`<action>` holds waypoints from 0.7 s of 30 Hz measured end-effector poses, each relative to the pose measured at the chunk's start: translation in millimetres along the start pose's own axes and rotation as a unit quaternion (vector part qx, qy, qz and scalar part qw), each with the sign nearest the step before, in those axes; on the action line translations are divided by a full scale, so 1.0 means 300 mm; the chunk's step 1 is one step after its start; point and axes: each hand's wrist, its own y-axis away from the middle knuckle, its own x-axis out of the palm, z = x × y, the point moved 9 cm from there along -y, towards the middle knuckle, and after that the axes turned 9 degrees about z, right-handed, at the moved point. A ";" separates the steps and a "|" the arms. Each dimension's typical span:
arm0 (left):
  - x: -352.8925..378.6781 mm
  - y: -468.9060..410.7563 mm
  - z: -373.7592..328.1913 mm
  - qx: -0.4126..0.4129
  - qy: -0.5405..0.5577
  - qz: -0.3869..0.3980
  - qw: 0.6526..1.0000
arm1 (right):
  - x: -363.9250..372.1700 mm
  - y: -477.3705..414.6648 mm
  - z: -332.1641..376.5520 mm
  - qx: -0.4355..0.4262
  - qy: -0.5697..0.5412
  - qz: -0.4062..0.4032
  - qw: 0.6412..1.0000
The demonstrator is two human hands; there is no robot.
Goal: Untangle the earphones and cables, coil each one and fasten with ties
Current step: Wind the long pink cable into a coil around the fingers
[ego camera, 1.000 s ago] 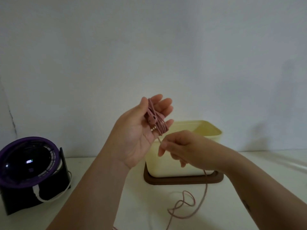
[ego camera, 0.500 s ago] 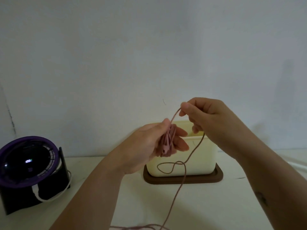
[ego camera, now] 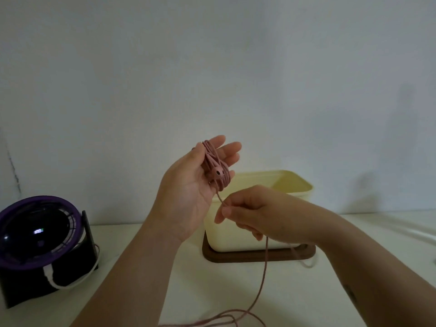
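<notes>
Left hand (ego camera: 188, 194) is raised, palm toward the camera. Its grip is wide open, fingers straight, and the pink earphones (ego camera: 215, 172) are wound round them in a tight coil with one earbud on the palm side and the thumb alongside. Right hand (ego camera: 257, 213) sits just below and to the right, thumb and forefinger pinching the cord where it leaves the coil. The loose tail (ego camera: 263, 274) drops from that pinch to the white table (ego camera: 179, 274) and loops at the near edge. Behind the hands, a cream box (ego camera: 226, 239) stands on a brown wooden tray (ego camera: 247, 257). The right wrist covers part of its front, and the left hand hides its far left corner. Far left, a purple-rimmed fan (ego camera: 37, 232) stands tilted back, a white cord (ego camera: 59, 283) curling at its base.
</notes>
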 end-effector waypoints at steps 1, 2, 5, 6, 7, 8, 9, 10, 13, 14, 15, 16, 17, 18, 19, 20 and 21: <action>-0.009 0.001 0.003 -0.006 -0.042 0.002 0.999 | -0.008 0.012 0.016 -0.003 0.003 0.006 1.000; -0.013 0.003 0.011 -0.019 -0.081 0.009 0.996 | -0.025 0.028 0.033 -0.008 0.005 0.002 1.000; -0.023 0.010 0.058 -0.082 -0.196 0.048 0.976 | -0.089 0.079 0.074 -0.019 -0.023 -0.027 0.999; -0.021 0.013 0.072 -0.100 -0.228 0.063 0.966 | -0.106 0.090 0.076 -0.019 -0.025 -0.037 0.999; -0.014 0.016 0.084 -0.112 -0.253 0.079 0.958 | -0.120 0.099 0.080 -0.020 -0.020 -0.047 0.998; -0.005 0.019 0.092 -0.120 -0.266 0.094 0.952 | -0.133 0.105 0.081 -0.022 -0.019 -0.060 0.998; 0.008 0.023 0.094 -0.124 -0.278 0.106 0.947 | -0.144 0.109 0.081 -0.026 -0.023 -0.075 0.997; 0.017 0.027 0.096 -0.128 -0.289 0.114 0.942 | -0.154 0.110 0.080 -0.032 -0.031 -0.093 0.995; 0.029 0.040 0.106 -0.153 -0.305 0.141 0.929 | -0.178 0.105 0.072 -0.047 -0.054 -0.141 0.987; 0.032 0.043 0.116 -0.166 -0.305 0.153 0.925 | -0.178 0.104 0.071 -0.051 -0.058 -0.145 0.986; 0.028 0.043 0.122 -0.175 -0.308 0.157 0.922 | -0.172 0.100 0.077 -0.057 -0.059 -0.139 0.987; 0.026 0.043 0.119 -0.177 -0.303 0.154 0.924 | -0.162 0.098 0.085 -0.065 -0.061 -0.126 0.988; 0.026 0.041 0.112 -0.172 -0.283 0.145 0.932 | -0.153 0.099 0.099 -0.073 -0.069 -0.115 0.988; 0.022 0.040 0.107 -0.168 -0.243 0.130 0.947 | -0.149 0.102 0.107 -0.080 -0.079 -0.110 0.987; 0.015 0.040 0.102 -0.166 -0.192 0.112 0.961 | -0.151 0.104 0.111 -0.084 -0.087 -0.114 0.986; 0.006 0.037 0.097 -0.162 -0.140 0.098 0.972 | -0.161 0.109 0.108 -0.083 -0.091 -0.126 0.984; -0.005 0.033 0.094 -0.157 -0.096 0.085 0.979 | -0.174 0.114 0.101 -0.078 -0.092 -0.145 0.982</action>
